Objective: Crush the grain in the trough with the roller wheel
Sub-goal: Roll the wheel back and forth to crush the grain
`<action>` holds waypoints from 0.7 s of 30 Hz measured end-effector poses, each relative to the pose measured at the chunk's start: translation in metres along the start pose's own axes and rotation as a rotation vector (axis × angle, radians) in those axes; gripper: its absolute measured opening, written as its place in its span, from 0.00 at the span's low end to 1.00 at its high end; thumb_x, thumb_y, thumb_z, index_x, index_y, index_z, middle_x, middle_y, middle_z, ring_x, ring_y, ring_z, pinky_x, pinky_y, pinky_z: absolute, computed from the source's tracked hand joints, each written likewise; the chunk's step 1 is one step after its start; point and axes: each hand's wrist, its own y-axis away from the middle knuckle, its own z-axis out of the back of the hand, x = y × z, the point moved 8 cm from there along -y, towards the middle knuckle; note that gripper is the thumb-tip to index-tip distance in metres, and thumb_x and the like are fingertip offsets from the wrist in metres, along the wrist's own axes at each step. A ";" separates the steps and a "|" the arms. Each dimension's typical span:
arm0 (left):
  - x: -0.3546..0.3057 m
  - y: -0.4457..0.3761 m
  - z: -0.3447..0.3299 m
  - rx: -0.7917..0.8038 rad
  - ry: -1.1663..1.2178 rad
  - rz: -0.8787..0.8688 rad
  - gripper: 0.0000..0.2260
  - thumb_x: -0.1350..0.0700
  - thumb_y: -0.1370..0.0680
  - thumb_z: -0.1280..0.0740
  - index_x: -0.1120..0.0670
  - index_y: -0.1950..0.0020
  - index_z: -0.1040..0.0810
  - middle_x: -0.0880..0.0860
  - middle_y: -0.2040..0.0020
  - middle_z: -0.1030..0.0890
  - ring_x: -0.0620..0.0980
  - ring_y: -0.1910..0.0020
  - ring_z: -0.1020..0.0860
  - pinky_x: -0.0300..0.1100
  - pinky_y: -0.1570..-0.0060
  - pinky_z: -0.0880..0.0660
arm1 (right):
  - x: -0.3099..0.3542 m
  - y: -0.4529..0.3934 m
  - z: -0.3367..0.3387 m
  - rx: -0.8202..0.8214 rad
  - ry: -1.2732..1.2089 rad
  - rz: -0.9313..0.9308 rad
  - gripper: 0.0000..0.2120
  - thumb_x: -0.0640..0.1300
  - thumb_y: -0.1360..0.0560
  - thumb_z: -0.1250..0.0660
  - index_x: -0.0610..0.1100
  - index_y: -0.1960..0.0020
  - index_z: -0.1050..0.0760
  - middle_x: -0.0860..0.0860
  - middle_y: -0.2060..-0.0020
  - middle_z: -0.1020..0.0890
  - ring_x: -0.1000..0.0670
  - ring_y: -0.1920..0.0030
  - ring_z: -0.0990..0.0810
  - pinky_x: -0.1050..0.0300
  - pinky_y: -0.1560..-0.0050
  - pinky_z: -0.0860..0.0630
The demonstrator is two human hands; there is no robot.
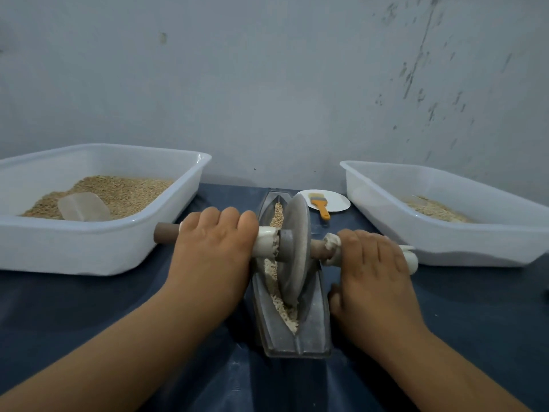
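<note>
The desk (89, 307), under a dark blue cover, carries everything noted here. At 9 o'clock stands a large white tub (98, 242) of whole grain with a clear scoop (84, 207) lying in it, in easy reach for refilling. At 3 o'clock a second white tub (463, 233) holds a thin layer of paler material, probably finished output.

Dead centre sits the metal trough (312, 331), running from 6 to 12 o'clock so the wheel can travel along it. The roller wheel (295, 248) stands upright in the channel, tilted slightly, its rim bedded in the grain (289, 315). That grain looks broken and pale at the near end, more whole at the far end; crushing is judged partly done.

The axle handle (166, 232) crosses the wheel from 9 to 3 o'clock. The left hand (217, 251) lies over it, its grip curled round the sleeve beside the hub; the right hand (374, 272) is clamped likewise on the other side. Even hold on both sides keeps the wheel from tipping.

At 1 o'clock, a small white plate (338, 200) carries an orange-handled brush (320, 205), presumably for sweeping residue.
</note>
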 end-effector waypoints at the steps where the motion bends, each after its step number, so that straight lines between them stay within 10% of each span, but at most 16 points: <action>1: -0.001 0.001 0.001 -0.012 -0.001 -0.008 0.12 0.63 0.35 0.29 0.56 0.58 0.29 0.53 0.64 0.32 0.53 0.66 0.36 0.48 0.63 0.37 | -0.001 0.001 -0.001 0.009 -0.006 -0.005 0.32 0.35 0.41 0.29 0.35 0.37 0.27 0.40 0.46 0.25 0.37 0.45 0.25 0.39 0.33 0.32; 7: 0.000 0.014 0.006 -0.109 0.004 -0.036 0.13 0.66 0.38 0.31 0.56 0.58 0.29 0.53 0.65 0.33 0.54 0.67 0.35 0.49 0.64 0.35 | -0.004 0.012 0.008 -0.072 0.050 0.064 0.36 0.38 0.43 0.30 0.37 0.35 0.29 0.41 0.43 0.26 0.37 0.44 0.27 0.38 0.33 0.35; 13: 0.000 -0.005 0.001 -0.050 -0.029 -0.004 0.13 0.68 0.39 0.32 0.58 0.58 0.28 0.55 0.65 0.30 0.54 0.66 0.36 0.48 0.63 0.37 | 0.001 -0.005 -0.008 0.217 0.094 0.011 0.37 0.43 0.35 0.29 0.38 0.28 0.35 0.42 0.38 0.29 0.39 0.37 0.30 0.44 0.28 0.39; 21: 0.012 0.023 -0.003 -0.073 0.030 0.048 0.14 0.69 0.39 0.31 0.56 0.58 0.28 0.53 0.64 0.31 0.55 0.66 0.33 0.50 0.64 0.34 | 0.010 0.002 0.014 0.053 0.147 0.096 0.34 0.44 0.36 0.35 0.35 0.31 0.32 0.39 0.40 0.27 0.35 0.39 0.28 0.36 0.31 0.36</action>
